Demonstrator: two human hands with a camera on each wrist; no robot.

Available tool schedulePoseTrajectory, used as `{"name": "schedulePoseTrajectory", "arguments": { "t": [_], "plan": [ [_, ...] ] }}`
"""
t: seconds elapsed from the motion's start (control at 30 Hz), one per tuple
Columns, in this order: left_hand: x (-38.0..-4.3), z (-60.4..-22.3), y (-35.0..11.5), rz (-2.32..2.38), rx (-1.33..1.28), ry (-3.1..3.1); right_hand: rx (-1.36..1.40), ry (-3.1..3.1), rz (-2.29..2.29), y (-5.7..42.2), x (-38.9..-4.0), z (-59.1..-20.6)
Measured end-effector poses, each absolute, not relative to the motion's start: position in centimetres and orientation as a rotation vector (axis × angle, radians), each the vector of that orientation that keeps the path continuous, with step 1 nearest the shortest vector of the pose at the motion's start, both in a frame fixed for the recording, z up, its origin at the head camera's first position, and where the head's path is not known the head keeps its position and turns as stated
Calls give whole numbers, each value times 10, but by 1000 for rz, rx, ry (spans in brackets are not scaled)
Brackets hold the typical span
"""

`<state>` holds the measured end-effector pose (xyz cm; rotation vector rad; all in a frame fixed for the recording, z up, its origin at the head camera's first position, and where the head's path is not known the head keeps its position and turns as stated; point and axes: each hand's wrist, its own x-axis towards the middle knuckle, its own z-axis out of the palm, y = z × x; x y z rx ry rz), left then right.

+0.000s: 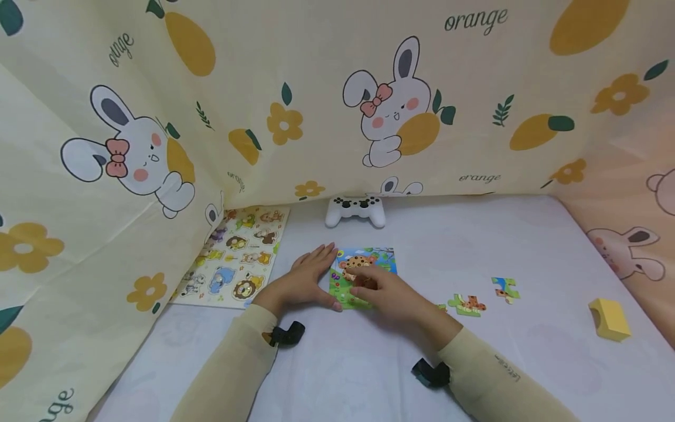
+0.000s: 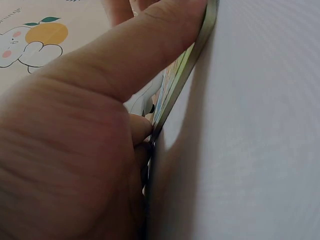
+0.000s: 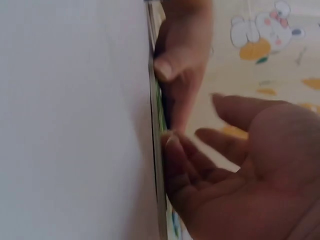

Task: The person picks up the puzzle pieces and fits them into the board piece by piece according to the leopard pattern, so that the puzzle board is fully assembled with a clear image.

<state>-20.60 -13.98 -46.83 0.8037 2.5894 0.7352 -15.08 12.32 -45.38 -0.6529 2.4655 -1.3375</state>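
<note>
A small jigsaw puzzle [image 1: 341, 287] with a spotted cartoon animal on grass under a blue sky lies flat on the white table. My left hand [image 1: 302, 282] rests along its left side. The thumb touches the lower left corner, and the fingers reach the upper left edge. Over the middle and right of the puzzle is my right hand [image 1: 387, 293]. In the right wrist view, bent fingertips [image 3: 172, 145] of that hand touch the puzzle surface, while its thumb stands apart. No loose piece shows between them. Part of the picture is hidden beneath the right hand.
Loose jigsaw pieces [image 1: 468, 306] lie right of the right forearm, with another piece [image 1: 506, 289] farther right. A yellow block [image 1: 609, 319] sits at the far right. An animal picture board [image 1: 227, 258] lies left; a white game controller [image 1: 355, 212] stands behind, near the patterned cloth [image 1: 327, 117].
</note>
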Motion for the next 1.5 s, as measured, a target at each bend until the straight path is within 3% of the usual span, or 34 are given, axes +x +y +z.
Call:
{"name": "schedulePoseTrajectory", "arguments": {
  "t": [0.33,0.6,1.0,1.17,1.33,1.5],
  "plan": [
    [-209,-472,-140,717,820,2601,-521,2192,-1747,171,-159,-445],
    [-208,-471,-141,728,800,2598,-581,2173,-1846,219,-159,-448],
    [-207,-470,-140,719,798,2602,-672,2048,-2158,323,-165,-444],
    [-207,-470,-140,722,793,2599,-587,2046,-2242,365,-164,-441],
    [-206,-466,-139,730,779,2593,-477,2148,-2160,394,-161,-444],
    [-206,-467,-139,725,781,2594,-403,2412,-1729,412,-161,-452]
  ]
}}
